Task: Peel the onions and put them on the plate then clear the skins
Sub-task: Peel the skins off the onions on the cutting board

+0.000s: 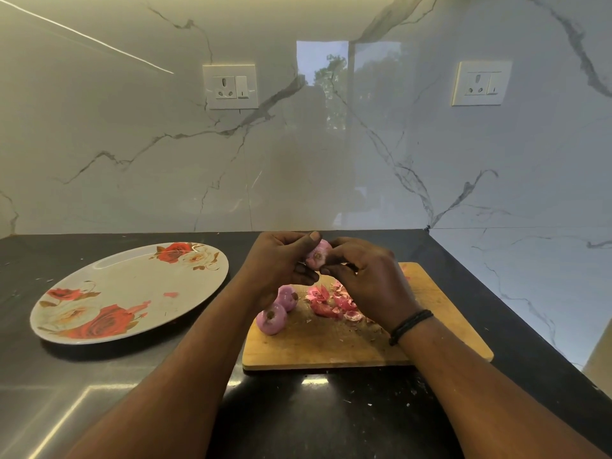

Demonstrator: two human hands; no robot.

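Both hands hold one small onion (318,254) up in the air above the far edge of the cutting board (331,342). The left hand (278,263) has its grip curled round the onion from the left, thumb on top. The right hand (367,279) pinches at the onion's lower right side, likely pulling skin; its fingertips are partly hidden, so what they catch is unclear.

Two peeled onions (278,309) lie on the board, touching each other, just below the left wrist. A pile of loose skins (331,303) sits beside them under the right hand. The floral plate (132,286) is on the tabletop (298,419) to the left, well apart from the board, with no onions on it yet.

Risks: the onion is small and smooth, so a hard tug could pop it out of the grip and send it rolling off the board. The left forearm hangs close over the two peeled onions and could knock them when it moves toward the plate. The skins are light and could scatter onto the tabletop, where small flakes already lie. A skin bit could ride along to the plate.
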